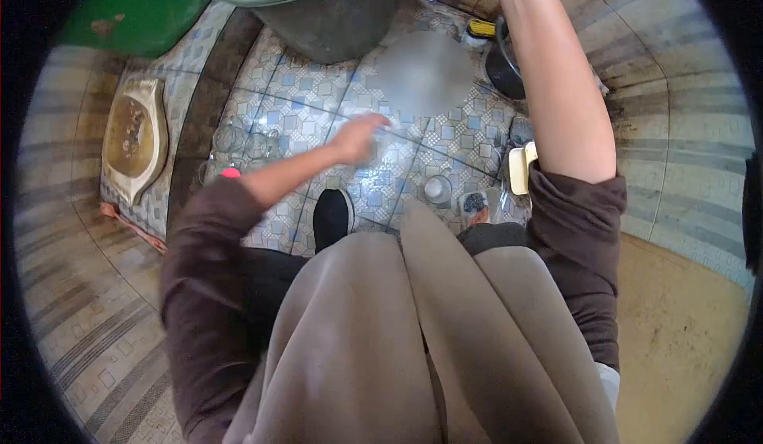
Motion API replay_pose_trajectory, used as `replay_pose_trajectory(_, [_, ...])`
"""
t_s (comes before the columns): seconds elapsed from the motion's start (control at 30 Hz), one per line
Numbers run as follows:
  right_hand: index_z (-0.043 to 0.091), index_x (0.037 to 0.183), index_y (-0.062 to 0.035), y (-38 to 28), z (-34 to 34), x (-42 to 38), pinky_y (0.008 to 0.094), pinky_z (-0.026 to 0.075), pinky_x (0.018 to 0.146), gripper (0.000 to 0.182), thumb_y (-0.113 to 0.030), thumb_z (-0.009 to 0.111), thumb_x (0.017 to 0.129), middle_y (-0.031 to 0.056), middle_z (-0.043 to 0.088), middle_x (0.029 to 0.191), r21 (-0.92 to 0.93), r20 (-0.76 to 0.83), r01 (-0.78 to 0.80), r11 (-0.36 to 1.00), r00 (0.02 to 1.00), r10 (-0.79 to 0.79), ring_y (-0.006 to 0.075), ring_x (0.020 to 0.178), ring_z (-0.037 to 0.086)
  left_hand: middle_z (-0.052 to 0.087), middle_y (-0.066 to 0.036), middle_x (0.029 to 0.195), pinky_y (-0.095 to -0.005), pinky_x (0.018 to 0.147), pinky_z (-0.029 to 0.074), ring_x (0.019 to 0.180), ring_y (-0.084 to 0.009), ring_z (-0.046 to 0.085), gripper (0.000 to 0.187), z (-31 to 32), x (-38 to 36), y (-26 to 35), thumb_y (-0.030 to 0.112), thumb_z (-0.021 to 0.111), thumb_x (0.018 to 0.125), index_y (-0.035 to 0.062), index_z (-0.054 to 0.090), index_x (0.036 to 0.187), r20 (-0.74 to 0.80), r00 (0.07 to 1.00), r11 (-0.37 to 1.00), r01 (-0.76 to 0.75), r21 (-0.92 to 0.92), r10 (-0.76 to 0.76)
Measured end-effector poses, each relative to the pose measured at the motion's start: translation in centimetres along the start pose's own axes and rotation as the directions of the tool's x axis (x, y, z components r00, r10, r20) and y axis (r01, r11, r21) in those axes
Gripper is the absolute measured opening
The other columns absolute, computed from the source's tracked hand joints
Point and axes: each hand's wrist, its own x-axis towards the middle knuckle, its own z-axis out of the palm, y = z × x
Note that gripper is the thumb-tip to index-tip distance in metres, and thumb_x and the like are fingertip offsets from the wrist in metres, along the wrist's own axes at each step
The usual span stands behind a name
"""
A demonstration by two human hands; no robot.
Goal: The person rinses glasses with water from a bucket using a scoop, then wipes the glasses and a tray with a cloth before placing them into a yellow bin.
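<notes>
My left hand [362, 138] reaches out low over the patterned tile floor [302, 122], smeared by motion. Whether it holds anything cannot be made out. Several clear glasses [254, 144] stand on the floor to its left, near a small pink item [230, 172]. Another clear glass [436, 190] is set apart, nearer my knees. My right forearm [548, 55] stretches forward past the top edge, so the right hand is out of sight. A large grey-green tub [330, 23] stands ahead, between the two arms.
A round grey patch [425, 71] is blurred. On the right are a dark bucket [502, 71], a yellow-and-black brush [481, 28] and a pale yellow container [518, 171]. At left lie a green basin [131, 11], a boat-shaped dish [135, 138] and a brown stick [131, 225].
</notes>
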Motion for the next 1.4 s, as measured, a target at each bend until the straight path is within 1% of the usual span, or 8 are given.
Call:
replay_pose_trajectory(0.33, [0.060, 0.080, 0.0051, -4.8, -12.4, -12.5, 0.0193, 0.026, 0.034, 0.017, -0.011, 0.062, 0.075, 0.0091, 0.061, 0.070, -0.214, -0.164, -0.009, 0.977, 0.986, -0.027, 0.0048, 0.039, 0.036, 0.040, -0.017, 0.120, -0.0375, 0.092, 0.035, 0.108, -0.0342, 0.041, 0.087, 21.8, 3.0, 1.5, 0.014, 0.078, 0.045, 0.0072, 0.035, 0.120, -0.166, 0.984, 0.952, -0.108, -0.288, 0.062])
replay_pose_trajectory(0.5, [0.063, 0.087, 0.0021, -3.6, -17.6, -19.0, 0.0204, 0.030, 0.035, 0.027, -0.019, 0.067, 0.072, -0.0019, 0.050, 0.053, -0.697, -0.261, -0.144, 0.702, 0.963, -0.062, 0.0040, 0.038, 0.039, 0.046, -0.016, 0.113, -0.0374, 0.088, 0.038, 0.105, -0.0334, 0.044, 0.076, 19.7, 5.4, 3.7, 0.010, 0.074, 0.047, 0.0073, 0.038, 0.114, -0.262, 0.964, 0.946, -0.036, -0.323, -0.053])
replay_pose_trajectory(0.7, [0.062, 0.084, 0.0057, -2.8, -18.7, -23.8, 0.0330, 0.047, 0.057, 0.029, -0.018, 0.066, 0.068, 0.0186, 0.061, 0.065, -0.973, -0.064, -0.044, 0.227, 0.995, -0.081, 0.0275, 0.058, 0.061, 0.053, -0.017, 0.103, -0.0362, 0.086, 0.040, 0.099, -0.0332, 0.049, 0.075, 12.8, 11.8, 7.2, 0.015, 0.074, 0.044, 0.0070, 0.041, 0.111, -0.246, 0.956, 0.947, 0.075, -0.312, -0.157])
replay_pose_trajectory(0.97, [0.062, 0.084, 0.0037, -2.5, -20.1, -25.6, 0.0343, 0.047, 0.060, 0.025, -0.015, 0.065, 0.067, 0.0214, 0.060, 0.070, -0.982, -0.125, -0.107, 0.159, 0.987, -0.106, 0.0314, 0.064, 0.061, 0.052, -0.012, 0.105, -0.0338, 0.086, 0.041, 0.099, -0.0272, 0.051, 0.073, 11.7, 15.1, 6.5, 0.015, 0.075, 0.046, 0.0060, 0.042, 0.110, -0.330, 0.940, 0.971, -0.155, -0.185, 0.087])
replay_pose_trajectory(1.03, [0.063, 0.083, 0.0032, -2.7, -19.8, -25.6, 0.0337, 0.047, 0.060, 0.023, -0.014, 0.065, 0.068, 0.0211, 0.060, 0.070, -0.983, -0.104, -0.082, 0.166, 0.986, -0.132, 0.0306, 0.063, 0.061, 0.052, -0.010, 0.102, -0.0361, 0.082, 0.043, 0.095, -0.0247, 0.052, 0.061, 13.1, 16.2, 5.4, 0.019, 0.077, 0.053, 0.0076, 0.046, 0.104, -0.249, 0.916, 0.531, -0.048, -0.846, -0.314])
replay_pose_trajectory(1.1, [0.063, 0.083, 0.0032, -3.5, -18.5, -25.6, 0.0319, 0.046, 0.057, 0.021, -0.012, 0.065, 0.069, 0.0197, 0.060, 0.068, -0.950, -0.174, -0.144, 0.278, 0.981, -0.088, 0.0276, 0.059, 0.061, 0.053, -0.007, 0.101, -0.0379, 0.079, 0.044, 0.094, -0.0225, 0.051, 0.046, 12.8, 16.8, 5.5, 0.031, 0.068, 0.068, 0.0098, 0.047, 0.102, -0.069, 0.954, 0.276, 0.015, -0.961, -0.291])
replay_pose_trajectory(1.17, [0.063, 0.083, 0.0031, -3.6, -17.9, -25.7, 0.0311, 0.046, 0.056, 0.021, -0.012, 0.065, 0.069, 0.0192, 0.060, 0.067, -0.943, -0.176, -0.144, 0.300, 0.981, -0.085, 0.0261, 0.058, 0.061, 0.053, -0.009, 0.101, -0.0438, 0.080, 0.043, 0.094, -0.0262, 0.051, 0.040, 11.9, 17.0, 6.8, 0.042, 0.053, 0.076, 0.0125, 0.048, 0.103, 0.224, 0.944, -0.425, 0.105, -0.899, -0.242])
replay_pose_trajectory(1.4, [0.062, 0.084, 0.0032, -4.0, -16.2, -25.7, 0.0306, 0.046, 0.054, 0.021, -0.012, 0.064, 0.070, 0.0181, 0.060, 0.065, -0.901, -0.261, -0.242, 0.360, 0.965, -0.003, 0.0250, 0.056, 0.061, 0.050, -0.011, 0.111, -0.0493, 0.088, 0.036, 0.104, -0.0281, 0.046, 0.056, 9.5, 18.4, 8.2, 0.051, 0.046, 0.074, 0.0093, 0.046, 0.112, 0.403, 0.894, -0.568, 0.231, -0.790, -0.198])
